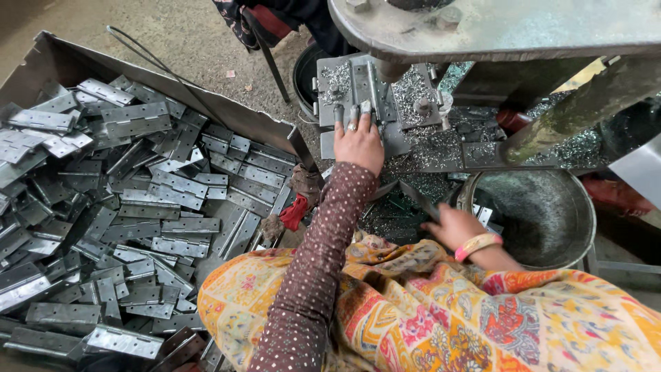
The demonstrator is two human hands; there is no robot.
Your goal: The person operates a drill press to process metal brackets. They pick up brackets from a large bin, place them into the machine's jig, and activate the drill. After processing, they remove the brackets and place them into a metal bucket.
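My left hand (359, 142) reaches forward onto the bed of a press machine (385, 110). Its fingertips press down on a grey hinge plate (359, 86) lying in the fixture under the ram. My right hand (452, 228), with a pink bangle at the wrist, sits lower, beside a big metal bowl (551, 207). It grips a dark flat metal strip (417, 199) that points up and left. At the left, a large pile of grey hinges (138, 200) fills a sheet-metal tray (206, 103).
Silver shavings (427, 148) cover the machine bed. The heavy machine arm (496, 27) overhangs at the top. A red rag (296, 211) lies at the tray's corner. A black tub (303, 76) and another person's clothing (261, 21) are behind the machine.
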